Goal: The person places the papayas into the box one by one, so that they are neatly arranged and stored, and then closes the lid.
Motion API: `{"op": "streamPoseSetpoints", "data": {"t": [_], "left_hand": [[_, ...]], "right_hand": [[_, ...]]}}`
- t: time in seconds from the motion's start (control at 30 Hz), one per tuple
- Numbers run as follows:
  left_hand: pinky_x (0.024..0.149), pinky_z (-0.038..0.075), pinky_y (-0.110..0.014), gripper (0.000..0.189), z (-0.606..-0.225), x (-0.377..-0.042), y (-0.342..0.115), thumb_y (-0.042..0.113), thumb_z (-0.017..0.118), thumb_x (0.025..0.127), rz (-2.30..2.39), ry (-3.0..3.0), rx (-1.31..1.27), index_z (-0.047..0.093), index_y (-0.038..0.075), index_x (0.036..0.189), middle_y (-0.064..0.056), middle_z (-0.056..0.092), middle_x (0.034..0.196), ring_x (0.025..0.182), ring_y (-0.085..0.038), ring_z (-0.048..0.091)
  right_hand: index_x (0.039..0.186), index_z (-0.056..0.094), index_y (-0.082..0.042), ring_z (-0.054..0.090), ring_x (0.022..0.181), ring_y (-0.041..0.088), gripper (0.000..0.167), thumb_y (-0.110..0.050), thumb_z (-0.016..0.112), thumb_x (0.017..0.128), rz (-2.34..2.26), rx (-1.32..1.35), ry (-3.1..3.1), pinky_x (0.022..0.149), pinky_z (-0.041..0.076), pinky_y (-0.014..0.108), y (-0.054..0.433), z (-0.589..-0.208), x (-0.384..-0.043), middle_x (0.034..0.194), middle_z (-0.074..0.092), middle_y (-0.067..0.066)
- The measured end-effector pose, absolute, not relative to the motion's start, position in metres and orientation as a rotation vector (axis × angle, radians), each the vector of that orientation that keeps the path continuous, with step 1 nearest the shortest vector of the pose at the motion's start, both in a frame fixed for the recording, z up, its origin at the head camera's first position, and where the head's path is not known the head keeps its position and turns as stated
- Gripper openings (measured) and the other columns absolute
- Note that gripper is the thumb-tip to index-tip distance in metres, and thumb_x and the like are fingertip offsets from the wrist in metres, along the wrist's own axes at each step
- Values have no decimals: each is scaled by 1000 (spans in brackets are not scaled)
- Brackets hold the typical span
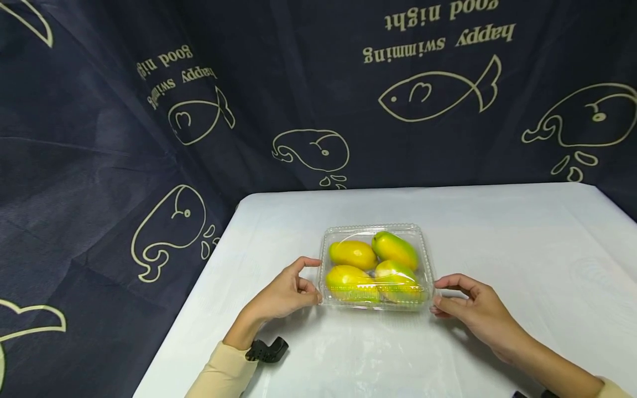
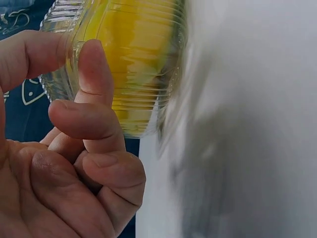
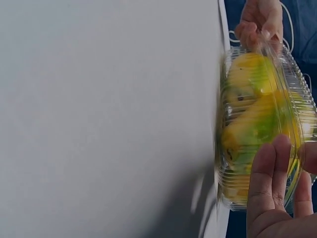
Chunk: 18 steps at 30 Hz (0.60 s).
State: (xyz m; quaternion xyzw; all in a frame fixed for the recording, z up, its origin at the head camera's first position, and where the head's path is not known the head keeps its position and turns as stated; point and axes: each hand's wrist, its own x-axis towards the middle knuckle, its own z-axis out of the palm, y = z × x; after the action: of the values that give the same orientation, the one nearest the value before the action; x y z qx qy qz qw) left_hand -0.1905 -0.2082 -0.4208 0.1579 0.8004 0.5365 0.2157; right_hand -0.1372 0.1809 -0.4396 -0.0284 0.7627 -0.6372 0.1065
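A clear plastic clamshell box (image 1: 373,307) with a ribbed rim sits near the middle of the white table, its lid down. Several yellow-green mangoes (image 1: 352,254) lie inside it. At the box's left side, my left hand (image 1: 285,290) pinches the edge between thumb and forefinger; its other fingers are curled in the left wrist view. My right hand (image 1: 475,307) pinches the right edge, thumb toward the front. From the right wrist, the mangoes (image 3: 252,124) show through the ribbed wall, and both hands appear at opposite ends of the box.
White cloth covers the table (image 1: 522,237). Behind and to the left hangs a dark blue curtain (image 1: 298,66) printed with fish, whales and upside-down lettering. A black wrist device (image 1: 269,350) is worn on the left wrist.
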Motion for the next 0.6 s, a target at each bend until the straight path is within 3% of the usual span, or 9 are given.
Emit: {"op": "streamPoseSetpoints", "data": {"t": [0.27, 0.6], "left_hand": [[50, 29, -22, 73, -417, -193, -207, 3, 72, 85, 1466, 2196, 413, 33, 9, 146, -1, 62, 69, 54, -9, 38], [48, 28, -24, 73, -409, -195, -206, 7, 77, 83, 1396, 2232, 392, 38, 12, 144, -4, 65, 69, 51, -9, 37]], "right_hand": [[125, 53, 4, 74, 89, 27, 42, -17, 71, 94, -1901, -134, 2177, 82, 60, 35, 182, -436, -143, 126, 54, 18], [124, 51, 8, 74, 88, 24, 42, -13, 70, 93, -1874, -160, 2130, 82, 60, 35, 184, -433, -147, 124, 53, 22]]}}
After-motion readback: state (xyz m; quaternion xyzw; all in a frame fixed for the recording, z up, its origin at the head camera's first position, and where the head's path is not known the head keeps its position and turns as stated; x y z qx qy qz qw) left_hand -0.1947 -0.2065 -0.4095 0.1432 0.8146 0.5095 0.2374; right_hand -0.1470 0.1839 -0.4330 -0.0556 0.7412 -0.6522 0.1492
